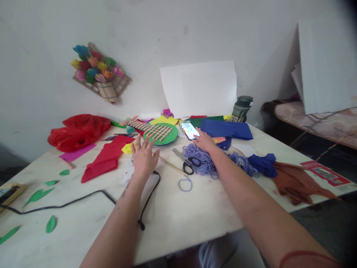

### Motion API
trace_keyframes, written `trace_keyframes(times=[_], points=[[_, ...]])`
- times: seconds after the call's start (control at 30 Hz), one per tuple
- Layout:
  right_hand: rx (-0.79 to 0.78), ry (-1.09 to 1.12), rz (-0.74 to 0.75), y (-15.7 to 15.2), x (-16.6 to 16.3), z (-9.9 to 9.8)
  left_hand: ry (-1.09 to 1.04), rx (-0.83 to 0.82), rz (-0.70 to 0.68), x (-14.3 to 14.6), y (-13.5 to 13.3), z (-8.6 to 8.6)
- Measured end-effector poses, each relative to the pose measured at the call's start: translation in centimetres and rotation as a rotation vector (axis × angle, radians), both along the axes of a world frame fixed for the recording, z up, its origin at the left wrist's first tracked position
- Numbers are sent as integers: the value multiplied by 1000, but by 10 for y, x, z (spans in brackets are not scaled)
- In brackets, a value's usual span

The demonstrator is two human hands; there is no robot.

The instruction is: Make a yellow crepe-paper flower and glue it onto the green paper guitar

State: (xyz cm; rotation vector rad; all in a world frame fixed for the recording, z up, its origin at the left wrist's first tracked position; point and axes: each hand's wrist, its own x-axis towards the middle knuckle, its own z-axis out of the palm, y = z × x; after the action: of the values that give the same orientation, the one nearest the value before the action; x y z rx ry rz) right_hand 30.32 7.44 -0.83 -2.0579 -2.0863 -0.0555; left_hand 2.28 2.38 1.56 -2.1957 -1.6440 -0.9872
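My left hand is over the table with its fingers spread, just in front of a green disc that bears a lattice of pink sticks. A thin wooden stick runs from beside that hand toward black-handled scissors. Farther forward, my right hand reaches out with extended fingers at the near right edge of a lit phone; its fingertips seem to touch the phone. Under the right forearm lies a tangled heap of purple yarn, with a loose loop near the stick.
Red crepe paper, a red plastic bag, blue paper and brown crepe paper lie around. A black cable crosses the left side among green paper leaves. A dark bottle stands at the back right.
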Motion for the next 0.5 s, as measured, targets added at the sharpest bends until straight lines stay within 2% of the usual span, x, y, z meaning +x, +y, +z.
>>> trace_keyframes(times=[0.17,0.5], points=[[29,0,2,2,1,-2,16,-12,-16,1,-1,1],[276,65,-113,3,4,-6,16,-30,-20,3,-1,-1]])
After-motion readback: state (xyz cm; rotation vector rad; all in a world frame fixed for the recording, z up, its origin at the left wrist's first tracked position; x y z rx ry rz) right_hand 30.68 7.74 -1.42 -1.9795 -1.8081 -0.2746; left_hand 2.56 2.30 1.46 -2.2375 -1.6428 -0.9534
